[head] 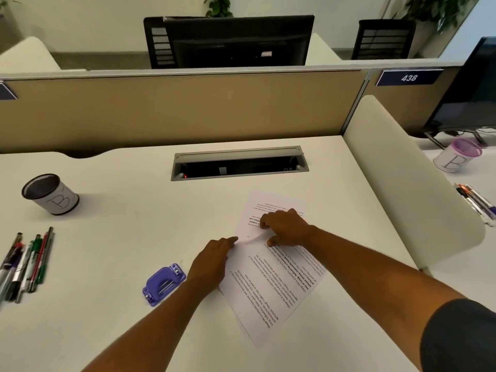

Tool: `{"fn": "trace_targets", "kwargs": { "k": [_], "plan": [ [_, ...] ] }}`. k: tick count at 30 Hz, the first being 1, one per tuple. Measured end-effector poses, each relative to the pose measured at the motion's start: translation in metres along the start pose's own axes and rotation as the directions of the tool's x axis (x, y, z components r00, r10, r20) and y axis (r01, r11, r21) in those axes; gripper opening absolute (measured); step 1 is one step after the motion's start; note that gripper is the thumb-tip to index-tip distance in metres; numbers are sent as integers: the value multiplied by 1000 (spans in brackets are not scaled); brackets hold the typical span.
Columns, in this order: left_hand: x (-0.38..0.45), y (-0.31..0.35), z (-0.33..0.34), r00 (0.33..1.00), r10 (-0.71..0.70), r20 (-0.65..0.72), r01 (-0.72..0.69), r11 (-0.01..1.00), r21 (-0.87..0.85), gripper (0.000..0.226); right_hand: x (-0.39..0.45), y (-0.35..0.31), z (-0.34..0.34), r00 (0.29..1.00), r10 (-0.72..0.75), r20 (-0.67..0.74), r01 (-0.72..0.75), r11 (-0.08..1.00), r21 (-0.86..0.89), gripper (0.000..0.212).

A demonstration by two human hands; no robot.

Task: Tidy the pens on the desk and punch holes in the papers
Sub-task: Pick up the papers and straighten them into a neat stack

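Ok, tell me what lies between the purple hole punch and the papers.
In the head view, the left hand and its forearm lie between the purple hole punch and the papers, fingertips touching the papers' left edge.

Soft, even overhead light is washing the white tabletop (pixel 120 331), casting only faint shadows under the fingers (pixel 264 224). Wide-angle distortion is bending the edges far from the fingers; everything is looking slightly soft, without glare.
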State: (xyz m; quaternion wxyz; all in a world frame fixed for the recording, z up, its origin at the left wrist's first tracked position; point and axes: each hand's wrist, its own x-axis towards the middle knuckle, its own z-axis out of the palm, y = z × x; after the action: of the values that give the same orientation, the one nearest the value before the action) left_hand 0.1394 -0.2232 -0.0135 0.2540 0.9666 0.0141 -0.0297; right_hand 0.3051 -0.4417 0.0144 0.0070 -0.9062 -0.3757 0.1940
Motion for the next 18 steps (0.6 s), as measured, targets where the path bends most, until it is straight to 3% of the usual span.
{"fn": "trace_targets", "kwargs": {
  "k": [4,9,18],
  "plan": [
    [2,3,-1,999,9,32,-10,1000,24,50,-9,6,0,999,1,54,0,1000,-21,44],
    [14,4,-5,993,-67,94,64,997,37,47,-31,35,-10,987,44,153,-42,999,-20,48],
    [16,24,2,978,-182,98,169,977,132,63,-56,84,-48,996,86,23,-87,996,25,17]
  ]
}}
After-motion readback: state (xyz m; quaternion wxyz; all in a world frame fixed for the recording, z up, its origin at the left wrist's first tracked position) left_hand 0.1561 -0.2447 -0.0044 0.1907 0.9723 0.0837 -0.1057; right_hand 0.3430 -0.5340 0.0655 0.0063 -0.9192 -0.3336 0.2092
